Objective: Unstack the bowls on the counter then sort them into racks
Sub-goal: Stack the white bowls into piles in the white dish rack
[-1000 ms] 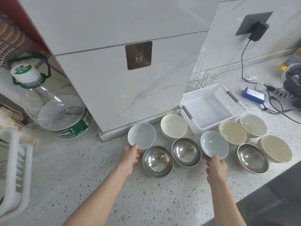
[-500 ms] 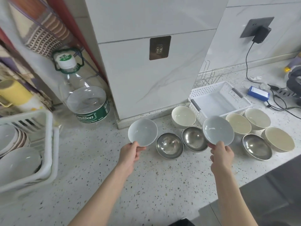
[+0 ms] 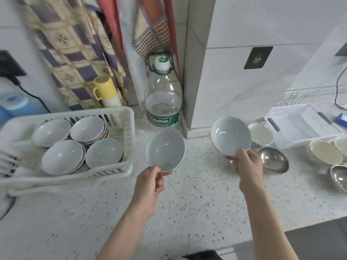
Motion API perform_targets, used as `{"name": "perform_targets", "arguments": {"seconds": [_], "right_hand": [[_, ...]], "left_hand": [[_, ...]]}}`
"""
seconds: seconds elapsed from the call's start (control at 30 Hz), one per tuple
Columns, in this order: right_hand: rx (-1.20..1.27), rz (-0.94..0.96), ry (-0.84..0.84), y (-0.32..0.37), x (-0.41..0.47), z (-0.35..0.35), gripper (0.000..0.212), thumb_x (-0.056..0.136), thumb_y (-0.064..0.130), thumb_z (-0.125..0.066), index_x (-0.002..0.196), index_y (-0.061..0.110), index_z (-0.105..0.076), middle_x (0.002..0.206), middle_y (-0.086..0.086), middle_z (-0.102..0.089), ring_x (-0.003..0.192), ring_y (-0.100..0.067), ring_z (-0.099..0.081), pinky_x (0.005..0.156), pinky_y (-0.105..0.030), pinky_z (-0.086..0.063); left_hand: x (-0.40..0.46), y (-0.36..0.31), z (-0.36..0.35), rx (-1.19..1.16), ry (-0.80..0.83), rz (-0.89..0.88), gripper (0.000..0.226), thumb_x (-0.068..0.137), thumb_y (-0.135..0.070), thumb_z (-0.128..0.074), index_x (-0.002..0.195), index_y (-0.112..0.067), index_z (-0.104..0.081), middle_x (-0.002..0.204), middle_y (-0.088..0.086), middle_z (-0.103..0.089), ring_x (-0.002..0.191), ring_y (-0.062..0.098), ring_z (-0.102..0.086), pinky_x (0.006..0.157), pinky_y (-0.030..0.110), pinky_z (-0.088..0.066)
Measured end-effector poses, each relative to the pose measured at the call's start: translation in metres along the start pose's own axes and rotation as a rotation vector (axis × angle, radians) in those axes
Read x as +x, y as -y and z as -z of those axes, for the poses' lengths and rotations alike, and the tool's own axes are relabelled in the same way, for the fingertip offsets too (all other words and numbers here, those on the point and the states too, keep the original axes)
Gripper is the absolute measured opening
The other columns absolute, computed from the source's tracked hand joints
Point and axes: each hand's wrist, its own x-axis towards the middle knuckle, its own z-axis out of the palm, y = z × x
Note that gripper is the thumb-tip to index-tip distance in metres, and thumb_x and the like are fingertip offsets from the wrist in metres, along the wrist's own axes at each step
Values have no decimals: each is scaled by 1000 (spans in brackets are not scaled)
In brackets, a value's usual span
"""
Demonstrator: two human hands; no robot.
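Observation:
My left hand (image 3: 151,182) pinches the near rim of a pale grey-blue bowl (image 3: 165,150), held above the counter just right of the white rack (image 3: 129,132). That rack holds several stacks of similar grey-blue bowls (image 3: 62,156). My right hand (image 3: 247,166) grips the rim of a second grey-blue bowl (image 3: 231,135), lifted and tilted toward me. On the counter to the right stand cream bowls (image 3: 325,152) and steel bowls (image 3: 273,159). A cream bowl (image 3: 262,134) sits by the wall.
A large water bottle (image 3: 163,96) stands behind the held bowl against the tiled pillar (image 3: 197,72). An empty white basket (image 3: 304,124) sits at the back right with a wire rack behind it. A yellow cup (image 3: 103,89) and hanging cloths are behind the left rack.
Both hands have carried their grey-blue bowls leftward and higher, away from the row of bowls. My view has swung left, bringing the white rack of bowls fully into sight.

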Motion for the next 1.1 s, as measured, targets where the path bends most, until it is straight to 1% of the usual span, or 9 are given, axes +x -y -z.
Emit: {"name": "perform_targets", "arguments": {"seconds": [0.07,0.23,0.37,0.47,0.67,0.77,0.97,1.03,1.1], "right_hand": [[-38,17,78,3,-22,-29,16,82,5,-47,79,11,-61,56,-4,-67,42,-3,-45,38,-12,-32],[-94,59,274,6,-72,-97,21,82,2,-45,86,9,-65,61,-12,-67,40,-1,-42,38,-13,-32],[-118,87,401,2,-101,-146,23,81,5,-44,85,7,-67,56,-9,-65,41,-7,-35,39,-14,-31],[-132,120,448,-2,-114,-182,24,77,11,-46,81,9,-69,54,-8,-65,41,-8,-33,38,-16,-30],[-296,162,460,-17,-117,-246,20,83,14,-49,80,13,-69,54,-4,-68,41,-2,-46,54,-29,-36],[-383,163,415,-31,-116,-266,19,83,18,-50,72,12,-65,54,1,-69,39,2,-46,52,-25,-36],[-721,293,343,-43,-113,-283,24,86,29,-48,72,18,-64,56,5,-69,44,-2,-50,44,-20,-34],[-864,351,313,-44,-111,-287,25,88,31,-45,72,18,-59,60,3,-68,53,-13,-55,47,-24,-33],[-1005,422,259,-46,-110,-291,26,89,32,-43,68,18,-50,60,2,-63,53,-18,-49,47,-26,-30]], "left_hand": [[-8,-15,30,-4,-27,-44,20,93,-5,-44,102,-4,-62,87,17,-75,48,6,-34,42,19,-28],[-22,-38,100,23,-144,-116,11,91,-8,-48,87,-6,-58,79,13,-74,45,7,-32,50,26,-24],[-33,-47,151,47,-193,-131,26,79,-22,-57,90,0,-62,82,15,-73,48,8,-32,53,27,-26],[-35,-51,184,50,-225,-137,21,86,-16,-55,92,2,-63,88,20,-73,49,7,-35,49,23,-32],[-30,-66,227,33,-287,-134,13,92,-9,-52,91,-3,-63,87,14,-77,46,7,-34,50,23,-31],[-26,-71,240,29,-300,-125,14,92,-9,-53,94,0,-63,88,16,-76,46,8,-32,53,26,-30],[-13,-77,250,-17,-321,-135,14,95,-10,-54,92,-2,-66,86,16,-77,48,8,-34,54,27,-32],[-9,-79,251,-12,-320,-130,13,94,-11,-55,93,-4,-66,87,14,-77,48,8,-35,55,27,-31],[-4,-80,253,-7,-316,-127,14,94,-12,-55,95,-4,-67,88,14,-77,47,6,-36,55,27,-32]]}}
